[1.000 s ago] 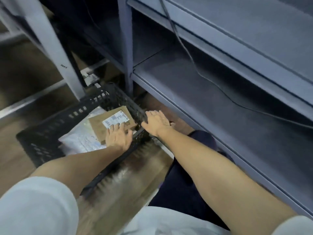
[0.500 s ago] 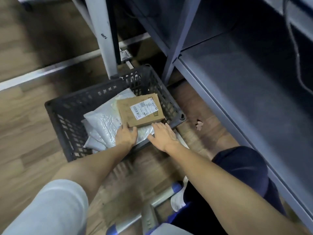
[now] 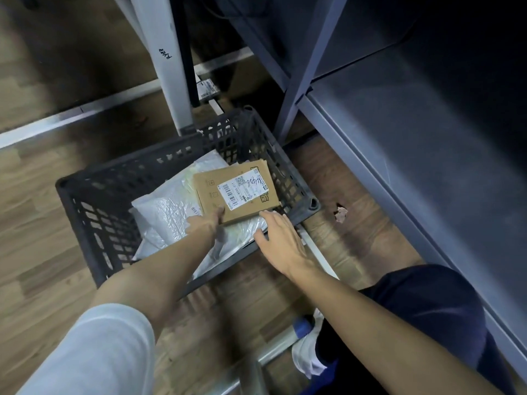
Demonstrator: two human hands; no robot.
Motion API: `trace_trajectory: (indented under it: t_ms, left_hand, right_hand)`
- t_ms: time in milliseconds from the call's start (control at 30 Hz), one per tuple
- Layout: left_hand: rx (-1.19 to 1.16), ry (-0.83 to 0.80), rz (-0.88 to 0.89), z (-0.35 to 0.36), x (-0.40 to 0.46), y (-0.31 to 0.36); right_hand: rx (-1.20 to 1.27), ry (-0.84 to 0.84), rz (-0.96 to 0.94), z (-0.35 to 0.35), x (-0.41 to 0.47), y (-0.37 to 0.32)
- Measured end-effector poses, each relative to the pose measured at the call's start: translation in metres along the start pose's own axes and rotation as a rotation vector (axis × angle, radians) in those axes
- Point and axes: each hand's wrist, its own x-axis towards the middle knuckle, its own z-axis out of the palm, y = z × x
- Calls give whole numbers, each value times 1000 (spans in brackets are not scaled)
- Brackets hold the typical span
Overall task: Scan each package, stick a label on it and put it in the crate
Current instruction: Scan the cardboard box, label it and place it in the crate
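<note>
A black perforated plastic crate (image 3: 85, 201) stands on the wooden floor. Inside it a flat brown cardboard package (image 3: 211, 192) with a white barcode label (image 3: 245, 189) lies on top of white and silvery plastic mailers (image 3: 162, 215). My left hand (image 3: 206, 225) reaches into the crate and its fingertips touch the near left corner of the cardboard package. My right hand (image 3: 281, 240) hovers with spread, straight fingers over the crate's near right rim, just short of the package. Neither hand holds anything.
Grey metal shelving (image 3: 399, 132) runs along the right, its upright post (image 3: 299, 81) just behind the crate. A white post (image 3: 168, 67) stands at the crate's far side. My knee in dark trousers (image 3: 427, 309) is at lower right. A small scrap (image 3: 340, 213) lies on the floor.
The view has swung down and nearer over the crate. My right hand has pulled back from the far rim to the near right rim. My left hand stays at the cardboard package.
</note>
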Motion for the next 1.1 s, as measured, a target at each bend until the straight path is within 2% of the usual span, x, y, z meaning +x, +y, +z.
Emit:
trace_trajectory:
  t_ms: [67,100,200,267,400,600,767,867,1000,1100]
  left_hand:
    - [-52,16,19,6,30,-7]
    - [-57,3,20,1,12,-3]
    - [-96,-54,87,-22,-103,27]
    - [-111,-64,106,-27,-148,37]
    - [-113,-19,171,-36,-171,40]
    - [-268,66,280,-70,-200,58]
    - [-333,86,408,-100,-239,86]
    - [-275,42,511,-119,-262,105]
    - [-289,15,727,-141,-311,134]
    - [-328,-19,820,-159,-352,160]
  right_hand:
    - [13,-3,23,-2,-1,2]
    - [16,-3,30,-3,-2,4]
    - [41,1,45,-8,-3,6]
    - [61,12,60,-11,-5,7]
    - [51,33,80,-21,-11,7]
    - [32,81,57,-45,-26,-2]
    - [32,163,12,-68,-38,-16]
    - [13,201,-27,-87,-44,-25]
    - [-117,250,-98,-120,-53,-31]
    - [-218,311,-133,-149,-62,-38]
